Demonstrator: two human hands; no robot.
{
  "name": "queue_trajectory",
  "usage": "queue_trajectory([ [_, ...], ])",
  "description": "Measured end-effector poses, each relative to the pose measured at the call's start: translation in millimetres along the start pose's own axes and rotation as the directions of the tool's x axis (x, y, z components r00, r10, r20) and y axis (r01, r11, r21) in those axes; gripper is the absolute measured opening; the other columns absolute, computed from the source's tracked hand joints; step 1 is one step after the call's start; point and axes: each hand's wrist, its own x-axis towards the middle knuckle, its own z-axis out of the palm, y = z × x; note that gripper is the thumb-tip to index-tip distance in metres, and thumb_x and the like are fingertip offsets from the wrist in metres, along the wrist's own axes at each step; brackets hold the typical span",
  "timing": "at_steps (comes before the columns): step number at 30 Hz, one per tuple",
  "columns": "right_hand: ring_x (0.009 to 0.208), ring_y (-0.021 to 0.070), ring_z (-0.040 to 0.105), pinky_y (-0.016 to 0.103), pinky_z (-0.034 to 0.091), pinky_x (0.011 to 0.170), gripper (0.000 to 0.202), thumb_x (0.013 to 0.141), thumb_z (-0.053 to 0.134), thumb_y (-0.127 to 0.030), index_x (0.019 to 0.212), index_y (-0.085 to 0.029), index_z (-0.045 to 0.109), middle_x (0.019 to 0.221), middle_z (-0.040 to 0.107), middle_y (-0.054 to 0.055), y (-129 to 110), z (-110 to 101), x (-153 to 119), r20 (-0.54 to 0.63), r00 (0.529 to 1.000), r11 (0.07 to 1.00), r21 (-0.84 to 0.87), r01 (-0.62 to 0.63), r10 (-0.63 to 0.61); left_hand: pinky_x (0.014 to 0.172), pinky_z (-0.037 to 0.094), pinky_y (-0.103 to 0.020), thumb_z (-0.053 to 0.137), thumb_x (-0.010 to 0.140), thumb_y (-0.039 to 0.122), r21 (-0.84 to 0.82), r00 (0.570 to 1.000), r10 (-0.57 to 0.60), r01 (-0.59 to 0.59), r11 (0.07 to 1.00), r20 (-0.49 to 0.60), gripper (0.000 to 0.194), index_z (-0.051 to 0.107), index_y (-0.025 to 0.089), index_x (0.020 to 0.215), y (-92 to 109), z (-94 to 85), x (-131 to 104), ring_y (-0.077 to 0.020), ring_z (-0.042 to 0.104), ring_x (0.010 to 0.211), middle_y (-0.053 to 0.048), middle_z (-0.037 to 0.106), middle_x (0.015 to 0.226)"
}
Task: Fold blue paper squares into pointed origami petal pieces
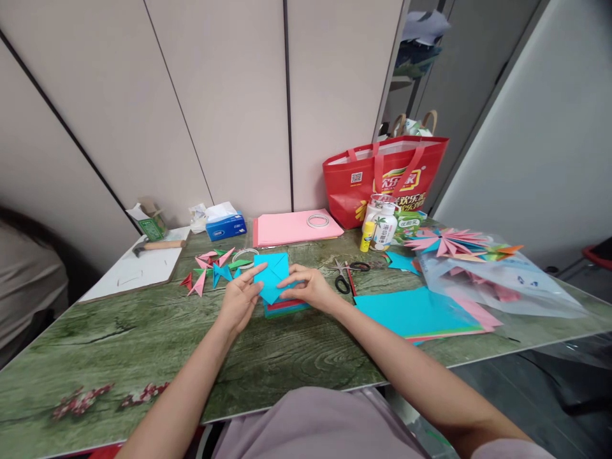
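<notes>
A blue sheet of folding paper (273,271) is held up between my two hands, with crease lines and a folded lower corner showing. My left hand (240,296) pinches its left edge, fingers on the front. On the right side, my right hand (308,287) grips the same sheet between thumb and fingers. Below it lies a small stack of coloured paper squares (287,310), partly hidden by the sheet and the right hand. Several folded paper pieces (208,271) in pink, red, green and blue lie just left of the sheet.
Scissors (342,280) and a red pencil (351,282) lie to the right, near blue paper sheets (401,312). Behind are pink sheets (291,228), a glue stick (366,236) and a red bag (344,188). A hammer (160,245) rests on a white board at left; a person sits beyond.
</notes>
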Motion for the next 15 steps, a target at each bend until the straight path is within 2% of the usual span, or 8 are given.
queue_trajectory([
  [5, 0.074, 0.0150, 0.052, 0.026, 0.044, 0.061, 0.019, 0.057, 0.071, -0.036, 0.065, -0.020, 0.069, 0.074, 0.054, 0.002, 2.7, 0.4, 1.5, -0.040, 0.999, 1.000, 0.005, -0.010, 0.011, 0.063, 0.046, -0.024, 0.066, 0.056, 0.013, -0.028, 0.998, 0.000, 0.001, 1.000, 0.065, 0.047, 0.062, 0.014, 0.103, 3.5, 0.5, -1.8, -0.0147, 0.058, 0.072, -0.006, 0.063, 0.086],
  [9, 0.059, 0.0133, 0.055, 0.027, 0.046, 0.054, 0.018, 0.060, 0.068, -0.035, 0.063, -0.018, 0.064, 0.065, 0.056, 0.001, 0.6, 2.2, 2.0, -0.095, 0.984, 0.982, 0.130, -0.137, 0.150, 0.070, 0.046, -0.028, 0.064, 0.059, 0.014, -0.041, 0.992, -0.023, 0.029, 0.999, 0.127, 0.051, 0.058, 0.016, 0.110, 7.9, 2.7, -5.6, -0.0182, 0.058, 0.080, -0.008, 0.063, 0.094],
  [11, 0.052, 0.0125, 0.055, 0.027, 0.047, 0.052, 0.019, 0.059, 0.069, -0.034, 0.063, -0.017, 0.061, 0.061, 0.057, 0.000, -0.7, 3.9, 1.7, -0.127, 0.965, 0.957, 0.212, -0.200, 0.230, 0.073, 0.046, -0.028, 0.065, 0.062, 0.019, -0.012, 0.994, -0.017, 0.018, 1.000, 0.109, 0.049, 0.058, 0.016, 0.110, 7.3, 3.7, -6.7, -0.0184, 0.057, 0.084, -0.008, 0.062, 0.096],
  [15, 0.050, 0.0127, 0.055, 0.027, 0.047, 0.053, 0.021, 0.057, 0.071, -0.031, 0.063, -0.016, 0.059, 0.054, 0.059, -0.001, -1.3, 8.4, 0.4, -0.164, 0.933, 0.913, 0.316, -0.257, 0.320, 0.073, 0.045, -0.026, 0.073, 0.054, 0.017, 0.092, 1.000, 0.029, -0.029, 0.995, -0.005, 0.058, 0.058, 0.017, 0.111, 0.2, 5.5, -6.5, -0.0164, 0.056, 0.081, -0.004, 0.064, 0.093],
])
